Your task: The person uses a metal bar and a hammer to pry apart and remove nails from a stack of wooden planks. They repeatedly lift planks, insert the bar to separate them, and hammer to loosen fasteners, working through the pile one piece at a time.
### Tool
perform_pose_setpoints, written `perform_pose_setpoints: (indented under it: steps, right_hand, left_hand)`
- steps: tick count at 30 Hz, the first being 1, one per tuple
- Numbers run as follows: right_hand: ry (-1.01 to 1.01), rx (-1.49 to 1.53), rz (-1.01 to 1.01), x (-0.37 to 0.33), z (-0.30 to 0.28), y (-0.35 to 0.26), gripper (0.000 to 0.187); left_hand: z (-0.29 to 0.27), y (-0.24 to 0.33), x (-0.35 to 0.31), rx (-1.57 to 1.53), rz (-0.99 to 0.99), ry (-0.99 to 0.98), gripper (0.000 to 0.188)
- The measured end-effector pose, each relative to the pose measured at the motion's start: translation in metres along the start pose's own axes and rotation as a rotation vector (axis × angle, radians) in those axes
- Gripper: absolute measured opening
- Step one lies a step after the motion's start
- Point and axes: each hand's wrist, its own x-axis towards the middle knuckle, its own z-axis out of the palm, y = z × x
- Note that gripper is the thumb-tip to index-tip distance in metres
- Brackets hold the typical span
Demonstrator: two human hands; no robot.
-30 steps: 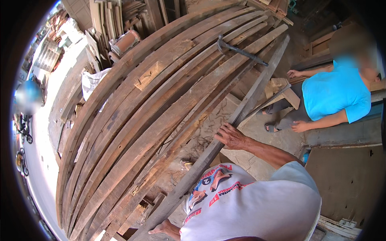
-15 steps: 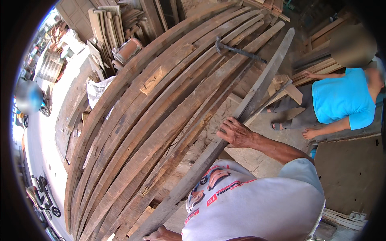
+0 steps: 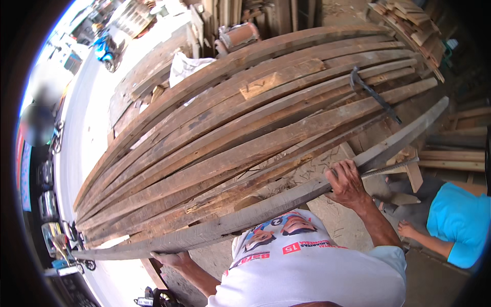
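Observation:
A long grey wooden beam (image 3: 266,211) runs across in front of my body, from the lower left to the upper right. My right hand (image 3: 348,184) is closed over it right of the middle, with the fingers bent across its top. Toward its left end my left hand (image 3: 173,260) grips the lower edge, the fingers partly hidden by the wood. Just beyond the beam lie several long brown beams (image 3: 240,176), side by side. A dark claw hammer (image 3: 377,96) rests across them at the right, near the far part of my beam.
A ribbed metal bar (image 3: 389,167) sticks out beside my right hand. Someone in a blue shirt (image 3: 456,221) is at the right. Stacked boards (image 3: 409,28) stand at the back right. On the left runs a road (image 3: 82,153) with motorbikes, one of them blue (image 3: 105,51).
The beam in my hands has swung to lie more crosswise, and its left end now shows. My left hand has come further into view. The whole view has turned.

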Motion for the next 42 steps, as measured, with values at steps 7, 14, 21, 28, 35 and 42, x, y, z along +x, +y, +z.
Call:
perform_pose_setpoints:
  steps: [7, 14, 21, 28, 35, 42]
  right_hand:
    - [0.002, -0.01, -0.026, 0.025, 0.003, -0.017, 0.069]
    - [-0.005, -0.03, -0.03, 0.105, -0.002, -0.068, 0.073]
    - [0.112, -0.169, -0.127, 0.176, 0.011, -0.114, 0.024]
    - [0.163, -0.181, -0.144, 0.222, 0.029, -0.158, 0.017]
    - [0.201, -0.207, -0.207, 0.271, 0.049, -0.155, 0.037]
    - [0.12, -0.11, -0.207, 0.338, 0.063, -0.117, 0.071]
  left_hand:
    - [0.032, 0.019, 0.022, -0.062, 0.112, -0.052, 0.069]
    - [0.046, 0.042, 0.113, -0.078, 0.096, -0.059, 0.063]
    - [0.004, 0.066, 0.233, 0.078, 0.175, -0.071, 0.065]
    - [-0.068, 0.085, 0.355, -0.214, 0.055, -0.52, 0.06]
    - [-0.005, 0.095, 0.289, -0.356, 0.0, -0.623, 0.064]
    - [0.062, 0.077, 0.302, -0.123, 0.16, 0.166, 0.07]
